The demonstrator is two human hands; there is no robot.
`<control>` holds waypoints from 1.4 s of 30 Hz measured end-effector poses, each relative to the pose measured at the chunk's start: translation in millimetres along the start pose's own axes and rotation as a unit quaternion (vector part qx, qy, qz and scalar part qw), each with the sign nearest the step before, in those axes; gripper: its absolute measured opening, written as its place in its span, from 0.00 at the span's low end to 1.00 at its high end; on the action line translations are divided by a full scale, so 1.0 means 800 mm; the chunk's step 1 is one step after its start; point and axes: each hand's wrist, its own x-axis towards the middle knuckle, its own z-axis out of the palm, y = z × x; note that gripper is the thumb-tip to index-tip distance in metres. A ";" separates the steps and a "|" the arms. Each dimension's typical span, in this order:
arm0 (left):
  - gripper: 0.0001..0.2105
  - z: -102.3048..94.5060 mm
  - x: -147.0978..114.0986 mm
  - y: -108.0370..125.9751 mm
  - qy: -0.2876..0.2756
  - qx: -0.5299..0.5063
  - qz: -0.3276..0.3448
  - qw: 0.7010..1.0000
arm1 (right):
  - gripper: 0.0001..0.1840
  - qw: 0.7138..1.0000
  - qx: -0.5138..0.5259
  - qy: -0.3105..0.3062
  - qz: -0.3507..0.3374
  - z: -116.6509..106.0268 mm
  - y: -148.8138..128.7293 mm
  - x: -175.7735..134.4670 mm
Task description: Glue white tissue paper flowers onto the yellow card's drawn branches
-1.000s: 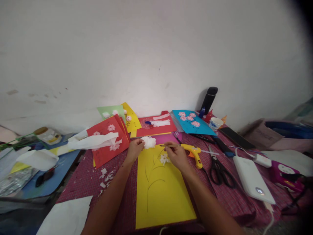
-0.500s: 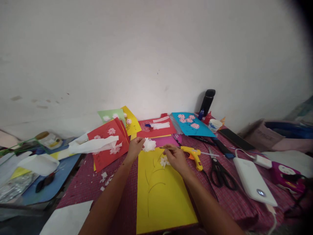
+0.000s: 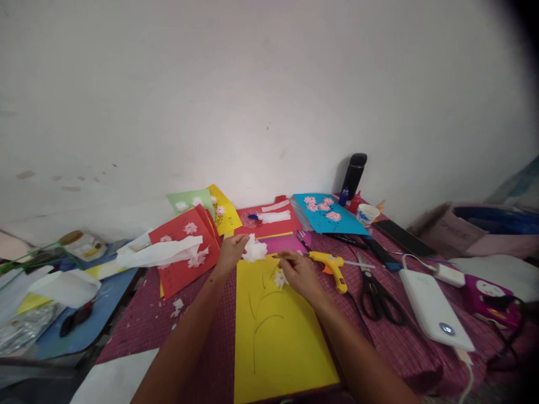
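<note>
My left hand point(image 3: 233, 252) is closed, its fingertips pinching the edge of a white tissue-paper flower point(image 3: 255, 248) just above the far end of a yellow sheet point(image 3: 278, 353). Closed too, my right hand point(image 3: 300, 273) grips a thin pencil-like stick point(image 3: 275, 257), its tip pointing left toward the flower. Beneath the right fingers a smaller white paper flower point(image 3: 280, 279) lies on the yellow sheet, partly covered by the hand. Curved branch lines are drawn on that sheet. A yellow glue gun point(image 3: 332, 266) lies right of my right hand.
Black scissors point(image 3: 381, 300) and a white power bank point(image 3: 435, 308) lie to the right. Behind are a blue card point(image 3: 330, 219) with pink flowers, a paper cup point(image 3: 368, 214) and a black bottle point(image 3: 354, 175). Red cards point(image 3: 181, 275) with white paper strips point(image 3: 160, 251) lie left.
Both hands stay in nearly the same place, and the flower in my left hand has turned slightly. The whole view has shifted a little.
</note>
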 end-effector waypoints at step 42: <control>0.15 0.043 -0.107 -0.011 -0.035 -0.353 -0.129 0.926 | 0.12 0.971 0.218 -0.087 0.056 0.006 -0.029 -0.010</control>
